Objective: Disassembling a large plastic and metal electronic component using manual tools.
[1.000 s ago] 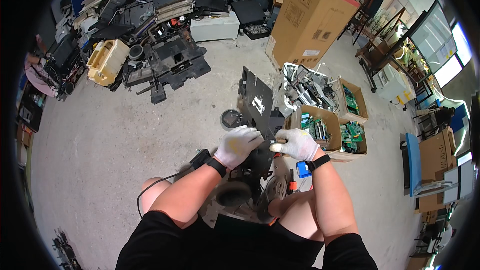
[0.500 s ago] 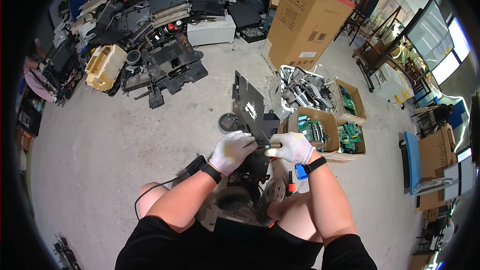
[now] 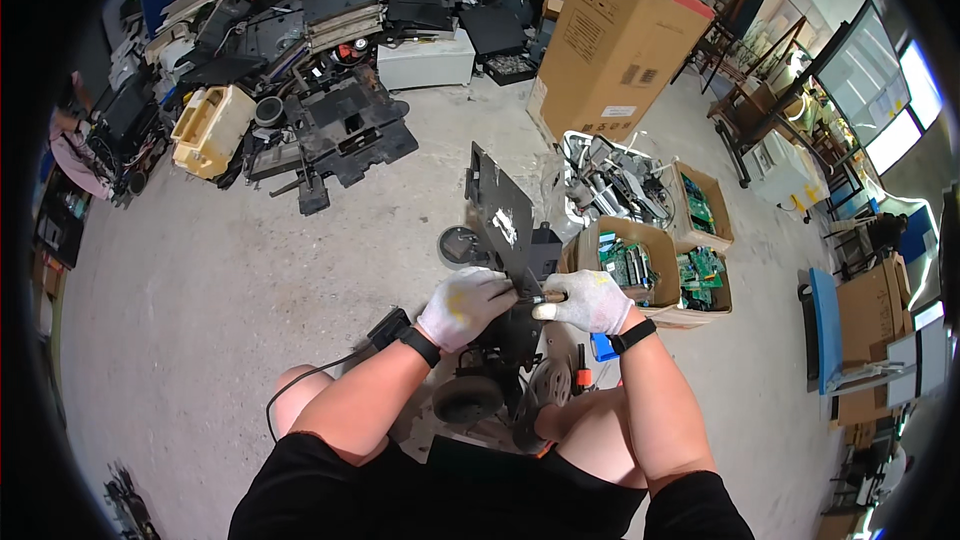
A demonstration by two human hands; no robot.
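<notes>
1. One cream plastic bin (image 3: 212,135) lies farthest left, well apart from both hands.
2. The gloved left hand (image 3: 464,306) has its fingers bent against the near, lower end of a black panel (image 3: 495,195); whether they grip it, I cannot tell.
3. That panel stands tilted just beyond the left hand and to its right, a ragged white patch (image 3: 504,226) on its face.
4. A slim tool (image 3: 553,295) with a brownish handle lies between the hands, pointing left at the panel's lower end.
5. The gloved right hand (image 3: 590,302) is closed around that handle, just right of the panel.
6. Beyond stands a tall carton (image 3: 610,50) with printed symbols, dark square marks and a white label (image 3: 619,111), its lettering too small to read.
7. Rightmost, an open cardboard box (image 3: 662,255) holds green circuit boards (image 3: 625,265).
</notes>
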